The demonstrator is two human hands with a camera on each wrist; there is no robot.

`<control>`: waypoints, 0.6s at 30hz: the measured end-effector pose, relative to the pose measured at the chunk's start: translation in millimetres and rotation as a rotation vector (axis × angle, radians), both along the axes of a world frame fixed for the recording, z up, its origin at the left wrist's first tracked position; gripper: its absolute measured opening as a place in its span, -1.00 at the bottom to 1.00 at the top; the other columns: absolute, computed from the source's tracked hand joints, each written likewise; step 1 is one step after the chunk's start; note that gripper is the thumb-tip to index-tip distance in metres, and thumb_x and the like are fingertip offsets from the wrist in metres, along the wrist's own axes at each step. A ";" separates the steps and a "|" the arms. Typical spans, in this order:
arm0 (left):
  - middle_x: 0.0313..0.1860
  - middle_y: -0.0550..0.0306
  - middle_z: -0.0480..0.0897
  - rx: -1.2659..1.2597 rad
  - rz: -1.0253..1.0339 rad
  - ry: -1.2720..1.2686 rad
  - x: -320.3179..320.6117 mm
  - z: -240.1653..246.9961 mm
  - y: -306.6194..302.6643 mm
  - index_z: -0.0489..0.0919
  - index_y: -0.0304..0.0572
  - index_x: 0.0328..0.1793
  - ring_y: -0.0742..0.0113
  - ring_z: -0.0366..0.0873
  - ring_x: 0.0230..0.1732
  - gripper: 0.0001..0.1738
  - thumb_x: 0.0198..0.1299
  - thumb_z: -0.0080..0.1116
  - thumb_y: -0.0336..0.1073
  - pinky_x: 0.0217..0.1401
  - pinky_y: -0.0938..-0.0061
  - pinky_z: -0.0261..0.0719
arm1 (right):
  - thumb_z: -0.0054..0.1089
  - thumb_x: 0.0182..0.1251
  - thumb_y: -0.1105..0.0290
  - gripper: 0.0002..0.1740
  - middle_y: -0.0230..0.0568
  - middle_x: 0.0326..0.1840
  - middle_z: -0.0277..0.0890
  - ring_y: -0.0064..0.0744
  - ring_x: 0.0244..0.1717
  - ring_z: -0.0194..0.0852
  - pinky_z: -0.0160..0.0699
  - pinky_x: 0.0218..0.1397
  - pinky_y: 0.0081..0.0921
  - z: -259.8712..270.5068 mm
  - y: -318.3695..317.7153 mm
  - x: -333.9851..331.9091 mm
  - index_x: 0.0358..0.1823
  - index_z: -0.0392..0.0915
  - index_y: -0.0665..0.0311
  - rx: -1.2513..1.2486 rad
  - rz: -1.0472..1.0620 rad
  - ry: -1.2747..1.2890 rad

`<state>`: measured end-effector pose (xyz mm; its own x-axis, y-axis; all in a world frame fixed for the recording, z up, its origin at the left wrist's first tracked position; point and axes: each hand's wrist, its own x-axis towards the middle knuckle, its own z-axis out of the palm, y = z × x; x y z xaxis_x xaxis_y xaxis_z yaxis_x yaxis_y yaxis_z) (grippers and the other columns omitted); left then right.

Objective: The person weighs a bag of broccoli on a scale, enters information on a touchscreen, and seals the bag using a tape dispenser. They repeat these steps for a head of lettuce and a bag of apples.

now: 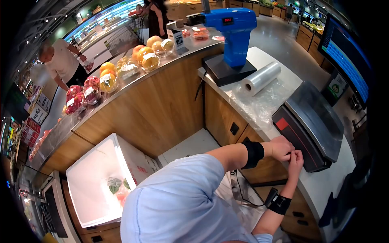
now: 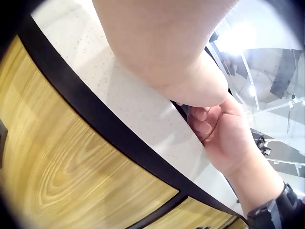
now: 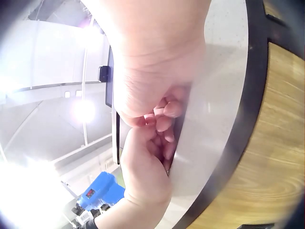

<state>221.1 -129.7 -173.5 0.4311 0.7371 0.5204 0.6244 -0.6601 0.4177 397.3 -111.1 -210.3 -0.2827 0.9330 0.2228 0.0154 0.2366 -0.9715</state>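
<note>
My left hand and right hand meet at the near edge of the black weighing scale, fingertips close together. In the left wrist view my left hand partly covers the curled fingers of my right hand. The right wrist view has the fingers of my right hand bent in against those of my left hand. Whether anything thin or small lies between the fingertips cannot be made out.
A plastic film roll and a blue machine are on the white counter. A monitor stands beyond. Packed fruit lines the ledge; a foam box sits lower left. Another person stands beyond the ledge.
</note>
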 end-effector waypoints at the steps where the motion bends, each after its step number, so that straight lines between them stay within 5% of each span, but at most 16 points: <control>1: -0.39 0.00 0.66 -0.005 -0.010 -0.008 0.1 -0.4 0.2 0.62 -0.14 -0.40 -0.05 0.60 -0.29 -0.67 0.00 -0.01 -0.06 -0.25 0.16 0.53 | 0.03 0.44 0.41 -0.85 -0.59 -0.54 0.23 -0.80 -0.53 0.10 0.04 -0.51 -0.74 -0.7 0.2 0.0 -0.34 0.40 0.25 0.000 0.001 0.000; 18: -0.40 -0.01 0.65 -0.007 -0.007 -0.001 -0.2 -1.8 1.7 0.60 -0.16 -0.37 -0.08 0.59 -0.30 -0.68 0.00 -0.02 -0.10 -0.25 0.13 0.52 | 0.02 0.45 0.41 -0.85 -0.58 -0.54 0.25 -0.79 -0.52 0.13 0.11 -0.49 -0.74 -3.8 1.8 -1.3 -0.34 0.39 0.25 0.033 -0.022 -0.013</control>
<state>220.9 -128.0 -175.3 0.4355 0.7378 0.5158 0.6196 -0.6613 0.4227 396.0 -109.3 -214.1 -0.2648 0.9314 0.2496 0.0337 0.2676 -0.9629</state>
